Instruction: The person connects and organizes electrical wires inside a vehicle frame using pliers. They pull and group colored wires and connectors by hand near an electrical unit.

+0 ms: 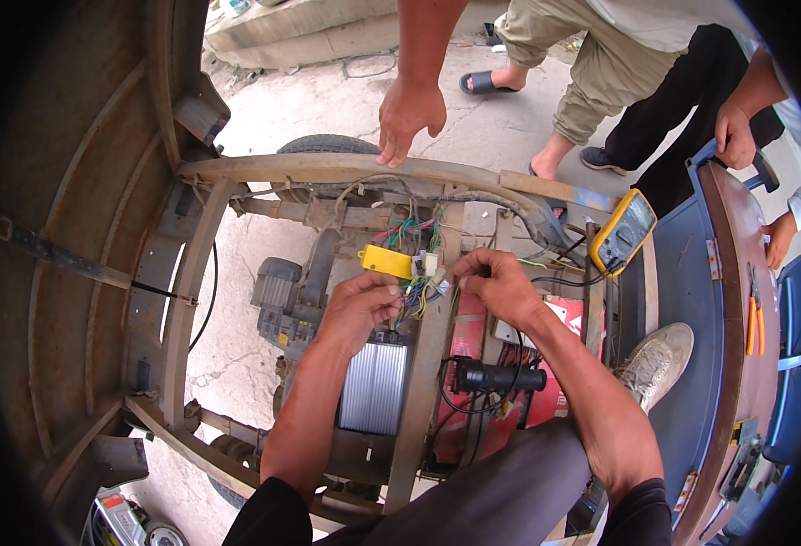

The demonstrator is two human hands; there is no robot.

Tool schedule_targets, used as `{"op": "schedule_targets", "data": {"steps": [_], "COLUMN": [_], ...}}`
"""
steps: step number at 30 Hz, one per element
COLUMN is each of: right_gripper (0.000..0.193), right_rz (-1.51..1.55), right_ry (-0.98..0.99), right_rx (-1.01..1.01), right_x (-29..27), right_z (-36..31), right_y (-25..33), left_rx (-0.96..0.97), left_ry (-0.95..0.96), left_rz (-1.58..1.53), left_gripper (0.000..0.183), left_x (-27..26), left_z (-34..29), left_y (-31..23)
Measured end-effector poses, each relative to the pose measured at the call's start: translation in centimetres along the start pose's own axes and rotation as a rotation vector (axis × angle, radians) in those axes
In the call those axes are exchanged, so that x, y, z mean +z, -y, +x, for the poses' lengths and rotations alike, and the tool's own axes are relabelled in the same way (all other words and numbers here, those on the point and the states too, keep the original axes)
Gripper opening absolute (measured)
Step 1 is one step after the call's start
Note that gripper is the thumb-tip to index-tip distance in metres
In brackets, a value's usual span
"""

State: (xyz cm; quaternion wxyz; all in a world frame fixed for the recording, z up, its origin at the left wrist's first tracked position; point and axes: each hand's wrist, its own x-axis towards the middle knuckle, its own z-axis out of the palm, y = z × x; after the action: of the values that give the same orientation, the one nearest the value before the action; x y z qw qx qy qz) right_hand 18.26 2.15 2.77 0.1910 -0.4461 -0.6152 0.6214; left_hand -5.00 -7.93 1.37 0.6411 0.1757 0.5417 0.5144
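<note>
My left hand is closed, thumb and fingertips together at the left edge of a bundle of thin coloured wires. What it pinches is too small to make out. Just above it sits a yellow box, with a white plug connector at its right end. On the other side of the wires my right hand is closed too, its fingers curled and hiding whatever lies between them. Below my left hand, a silver finned controller is mounted in the rusty metal frame.
A yellow multimeter leans on the frame's right side. Red batteries and a black cylinder lie below my right hand. Orange-handled pliers rest on a brown panel. Another person's hand touches the far rail; more people stand beyond.
</note>
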Motion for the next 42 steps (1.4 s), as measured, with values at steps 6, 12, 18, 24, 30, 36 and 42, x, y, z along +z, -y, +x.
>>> {"op": "schedule_targets", "data": {"steps": [6,12,18,24,30,36,42], "right_gripper": [0.019,0.017,0.013,0.015,0.022,0.024,0.026], "right_rz": [-0.254,-0.271,-0.270,-0.201,-0.415,-0.452,-0.441], "right_ry": [-0.020,-0.031,-0.107,-0.046,-0.062,-0.012,-0.004], "right_rx": [-0.167,-0.229,-0.222,-0.332,-0.348,-0.188,-0.118], "right_x": [0.7,0.8,1.2,3.7,4.9,4.4,5.0], "right_z": [-0.1,0.4,-0.3,-0.5,0.0,-0.6,-0.5], "right_y": [-0.9,-1.7,0.2,1.8,0.5,2.0,1.7], "left_rx": [-0.006,-0.002,0.000,0.029,0.020,0.022,0.106], "left_ry": [-0.016,-0.014,-0.021,0.013,0.030,0.038,0.058], "left_rz": [-0.022,-0.029,-0.010,-0.001,0.012,0.063,0.284], "left_gripper": [0.005,0.006,0.007,0.009,0.010,0.009,0.007], "left_x": [0.0,0.1,0.0,-0.1,0.2,0.1,1.0], "left_z": [0.0,-0.1,-0.2,-0.4,-0.6,-0.5,-0.9], "left_y": [0.1,0.0,0.1,0.1,-0.1,0.0,-0.2]}}
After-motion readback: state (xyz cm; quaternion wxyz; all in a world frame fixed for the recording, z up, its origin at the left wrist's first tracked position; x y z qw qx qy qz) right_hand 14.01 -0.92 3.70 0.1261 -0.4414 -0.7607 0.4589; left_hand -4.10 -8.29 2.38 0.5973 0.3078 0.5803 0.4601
